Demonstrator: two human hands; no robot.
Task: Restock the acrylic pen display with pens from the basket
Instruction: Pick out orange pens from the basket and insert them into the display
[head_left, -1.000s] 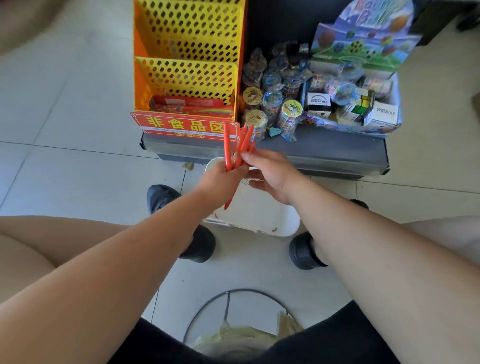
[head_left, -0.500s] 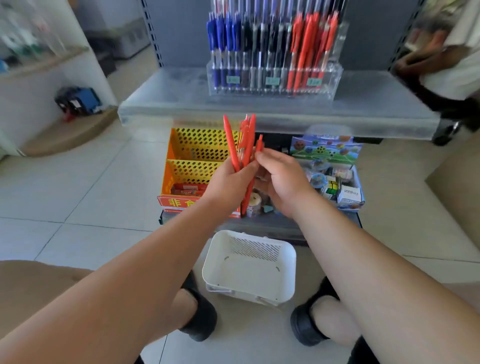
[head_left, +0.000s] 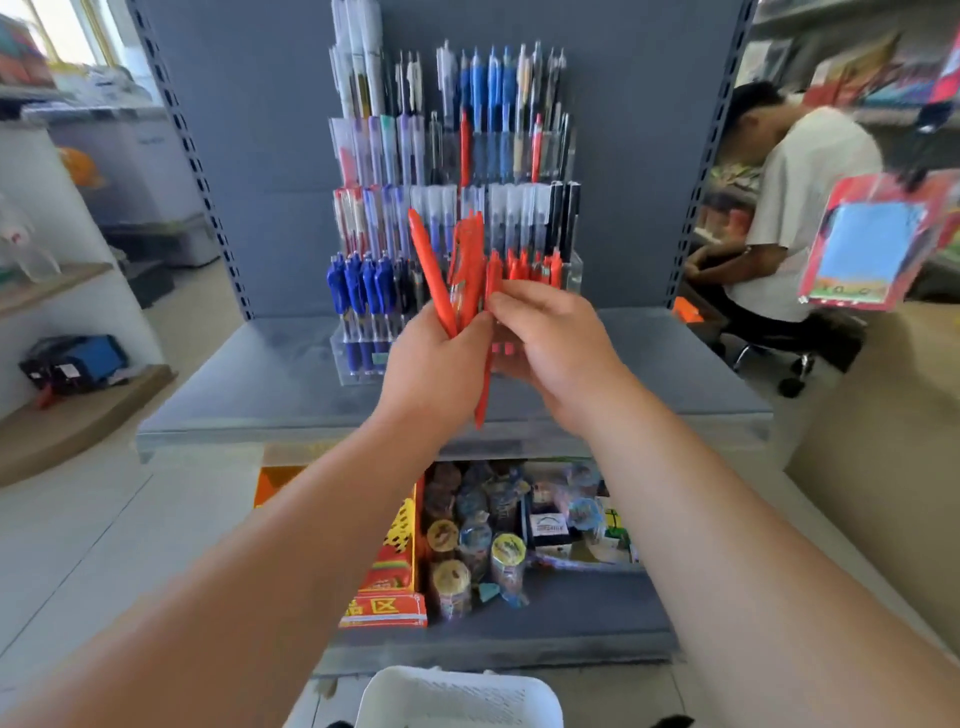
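Several red pens stand as a loose bundle in the left hand, whose fingers are closed around their lower halves, tips pointing up and fanning a little. One pen of the bundle hangs lower than the others, its end showing below the two hands. The right hand is touching the bundle from the right side, and its fingers pinch at one pen near the middle of it; I think it is a pinch on a single pen, but the picture is blurred there.

Just behind the hands stands the acrylic pen display on a grey shelf. It has stepped rows: blue pens at the lower left, red ones at the lower right behind the right hand, and mixed clear, blue and black pens higher up.

Under this shelf, a lower shelf carries a yellow and orange rack and small colourful toy cups. The white basket is on the floor at the bottom edge of the view, well apart from the hands. Another person in a white shirt sits at the right.
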